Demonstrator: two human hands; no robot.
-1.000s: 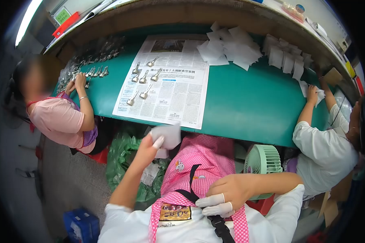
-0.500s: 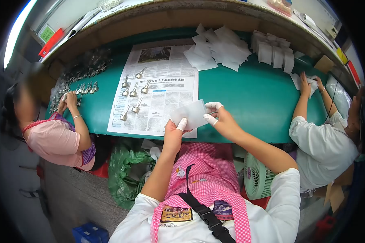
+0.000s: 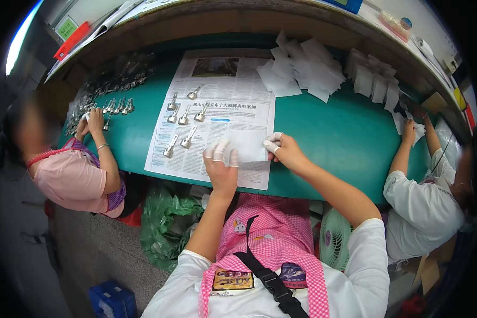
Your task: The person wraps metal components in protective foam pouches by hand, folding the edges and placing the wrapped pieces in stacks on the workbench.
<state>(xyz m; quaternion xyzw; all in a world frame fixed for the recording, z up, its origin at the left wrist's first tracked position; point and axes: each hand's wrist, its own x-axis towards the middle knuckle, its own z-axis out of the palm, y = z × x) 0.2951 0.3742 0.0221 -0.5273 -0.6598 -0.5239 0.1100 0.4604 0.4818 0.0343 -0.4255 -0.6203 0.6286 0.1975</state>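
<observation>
A white, translucent foam pouch (image 3: 250, 144) is held over the lower right of the newspaper (image 3: 233, 114). My right hand (image 3: 285, 152), with white finger cots on its fingertips, pinches the pouch's right edge. Beside the pouch's left side, my left hand (image 3: 221, 167) has its cot-covered fingers spread and slightly blurred. Whether those fingers touch the pouch is hard to see. Several small metal parts (image 3: 184, 115) with narrow stems and round bases lie on the newspaper, left of my hands.
Loose white pouches (image 3: 307, 69) are heaped at the back of the green table (image 3: 323, 122), with another stack (image 3: 373, 79) farther right. Co-workers sit at both sides. More metal parts (image 3: 119, 106) stand at left. A green fan (image 3: 335, 238) is below the table edge.
My left hand has loosened from its pinch on the pouch, its fingers spreading. The pouch now lies flatter and level, with my right hand still on its right edge. The camera view has shifted slightly.
</observation>
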